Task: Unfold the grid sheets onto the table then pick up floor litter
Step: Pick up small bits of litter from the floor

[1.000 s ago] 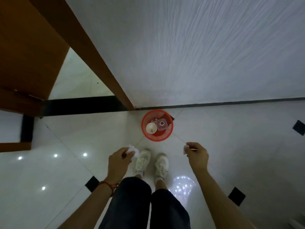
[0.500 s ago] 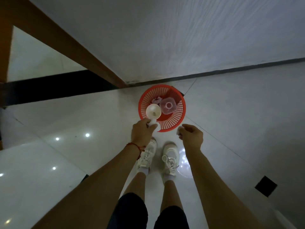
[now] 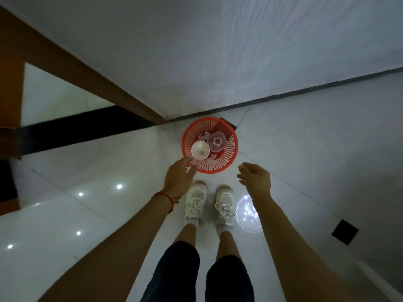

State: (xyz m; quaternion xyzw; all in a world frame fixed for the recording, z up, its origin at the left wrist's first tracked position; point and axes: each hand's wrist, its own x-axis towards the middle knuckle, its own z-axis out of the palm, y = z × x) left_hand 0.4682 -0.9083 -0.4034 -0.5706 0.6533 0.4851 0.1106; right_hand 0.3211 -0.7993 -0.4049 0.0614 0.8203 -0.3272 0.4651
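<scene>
At frame centre a red basket sits on the floor against the wall's dark baseboard, holding scraps, a cup and a clear container. The left hand, fingers loosely extended, overlaps its near rim; a white scrap shows there. The right hand hovers open beside it.

I'm seeing a dim, bluish-grey picture. Ceiling lamps glare as small white dots on the glossy floor, plus 1 bright round cluster beside the right shoe. Wide-angle distortion bends the wall and stretches my forearms. Edges look soft and murky.
</scene>
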